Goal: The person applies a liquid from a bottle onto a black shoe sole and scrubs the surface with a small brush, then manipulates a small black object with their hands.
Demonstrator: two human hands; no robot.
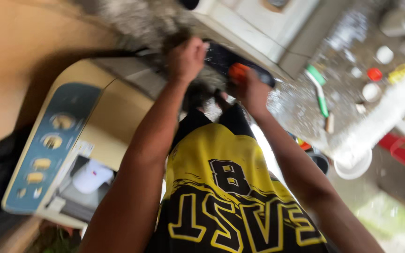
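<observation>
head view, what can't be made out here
- Left hand: closed into a fist, anything inside hidden; motion blur.
- Right hand: touches an orange thing, its kind blurred.
- Jersey: lower part cut off by the bottom edge.
- Small items on the counter, right: too blurred to identify.

Jersey [230, 187]: smooth, slightly sheeny yellow and black knit cloth. Left of the jersey, washing machine [78, 140]: glossy cream plastic casing, teal control panel semi-matt. Right of the jersey, counter [352, 117]: rough speckled stone finish, with a white plastic-looking bowl [354, 167] at its edge.
</observation>
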